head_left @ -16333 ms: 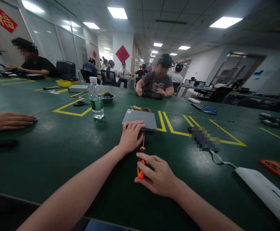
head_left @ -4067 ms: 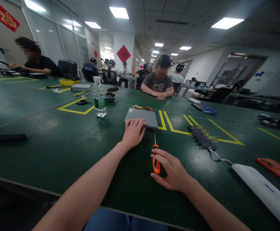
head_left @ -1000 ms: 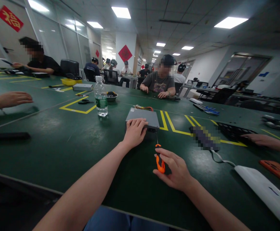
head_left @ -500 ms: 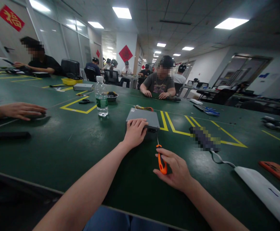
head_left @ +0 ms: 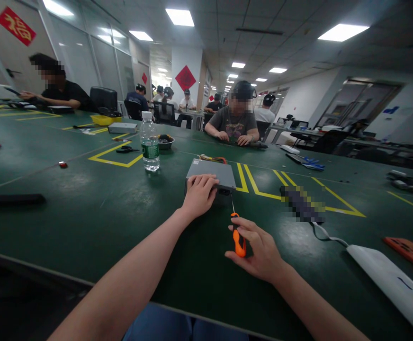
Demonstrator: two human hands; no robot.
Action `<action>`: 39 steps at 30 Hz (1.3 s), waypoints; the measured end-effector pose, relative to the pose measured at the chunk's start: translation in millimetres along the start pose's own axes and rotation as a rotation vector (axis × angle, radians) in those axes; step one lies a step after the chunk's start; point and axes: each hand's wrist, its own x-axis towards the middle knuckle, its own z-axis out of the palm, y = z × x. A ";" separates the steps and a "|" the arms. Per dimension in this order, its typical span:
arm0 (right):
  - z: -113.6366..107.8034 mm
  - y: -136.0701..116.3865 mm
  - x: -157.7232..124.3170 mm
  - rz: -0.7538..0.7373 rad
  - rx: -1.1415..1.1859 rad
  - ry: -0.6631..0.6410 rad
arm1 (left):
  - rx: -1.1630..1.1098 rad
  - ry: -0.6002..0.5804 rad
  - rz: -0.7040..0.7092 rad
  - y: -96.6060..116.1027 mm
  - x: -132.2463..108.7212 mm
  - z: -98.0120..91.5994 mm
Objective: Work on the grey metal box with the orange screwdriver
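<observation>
A grey metal computer power supply lies on the green table, its bundle of coloured wires at the far side. My left hand is closed over its near left edge, fingers on the top face. In my right hand is a screwdriver with an orange and black handle, held lightly between thumb and fingers. Its thin shaft points away from me, and the tip meets the near right corner of the power supply. Whether a screw sits under the tip is too small to tell.
Left of the power supply stands a water bottle, with a small metal bowl behind it. To the right lie a white device with a cable and an orange phone. A co-worker sits opposite.
The screwdriver handle has turned slightly in my right hand. My left hand stays put. At the far left another person's hand has drawn back, and a small red object now shows there.
</observation>
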 end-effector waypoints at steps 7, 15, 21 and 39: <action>-3.9 -2.8 6.1 -0.059 -0.065 -0.075 | -0.002 0.004 0.003 -0.9 -0.1 -0.8; -0.3 1.1 0.3 0.005 -0.013 0.014 | 0.005 0.013 0.011 -1.2 -0.4 1.4; -2.7 -1.3 3.7 -0.062 -0.069 -0.072 | 0.011 0.008 0.005 -1.4 -0.1 1.2; 9.3 -4.3 10.9 -0.142 -0.019 -0.009 | -0.002 0.034 0.005 -0.4 -0.5 1.9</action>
